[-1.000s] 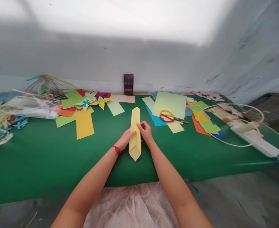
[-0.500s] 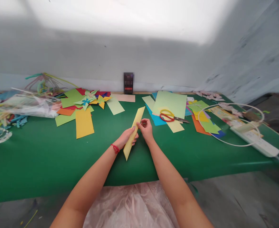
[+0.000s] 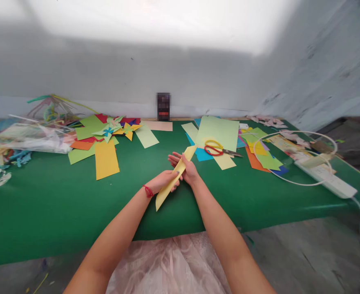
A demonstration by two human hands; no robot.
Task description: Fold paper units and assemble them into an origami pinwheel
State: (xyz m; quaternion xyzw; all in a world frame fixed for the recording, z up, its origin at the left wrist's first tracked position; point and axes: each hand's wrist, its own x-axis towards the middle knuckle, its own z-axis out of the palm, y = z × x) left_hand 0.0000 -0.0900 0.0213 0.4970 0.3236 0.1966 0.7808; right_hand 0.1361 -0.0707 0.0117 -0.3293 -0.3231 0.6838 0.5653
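Note:
A pale yellow folded paper strip [image 3: 165, 194] with slanted ends is held at a tilt above the green table, its upper end toward the right. My left hand [image 3: 163, 180] is closed on its middle, thumb on top and fingers underneath. Higher up the strip, my right hand [image 3: 190, 171] grips it with the thumb in front; its fingers stretch out behind the paper to the left. Scissors [image 3: 214, 148] with red and yellow handles lie just beyond the right hand, partly on a large pale green sheet [image 3: 218, 128].
The green table [image 3: 60, 212] runs to the wall. Left are a yellow-orange sheet [image 3: 106, 160], folded paper flowers [image 3: 127, 130] and a plastic bag [image 3: 41, 136] among paper strips. Right are coloured sheets [image 3: 258, 157] and a power strip [image 3: 327, 179] with a looped white cable. A dark blurred object [image 3: 163, 107] stands at the back.
My right hand has gone from pinching at the strip's right edge to holding its upper part, fingers behind it. The strip leans further right. The view has shifted slightly.

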